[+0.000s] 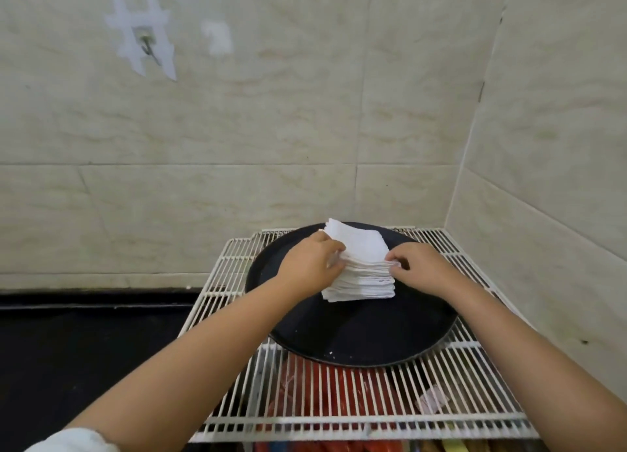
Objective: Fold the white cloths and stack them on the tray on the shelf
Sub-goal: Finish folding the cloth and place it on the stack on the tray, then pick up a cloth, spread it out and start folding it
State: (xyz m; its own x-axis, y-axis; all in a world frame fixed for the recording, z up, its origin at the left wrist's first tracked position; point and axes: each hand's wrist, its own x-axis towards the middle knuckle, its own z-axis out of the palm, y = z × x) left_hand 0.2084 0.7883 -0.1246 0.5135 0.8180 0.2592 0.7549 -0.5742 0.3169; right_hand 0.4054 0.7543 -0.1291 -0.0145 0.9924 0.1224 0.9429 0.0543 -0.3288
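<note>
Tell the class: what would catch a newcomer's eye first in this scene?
First, the stack of white cloths on the round black tray, centre frame. The left hand and right hand grip its two sides. The tray sits on a white wire shelf in a tiled corner, with red packets visible beneath.

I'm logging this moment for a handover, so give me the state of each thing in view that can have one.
stack of white cloths: folded, piled on the tray, held at both sides
tray: flat on the wire shelf, bearing the stack
wire shelf: carrying the tray, red packets visible beneath
left hand: fingers curled on the stack's left edge
right hand: pinching the stack's right edge
wall hook: nothing hanging on it
</note>
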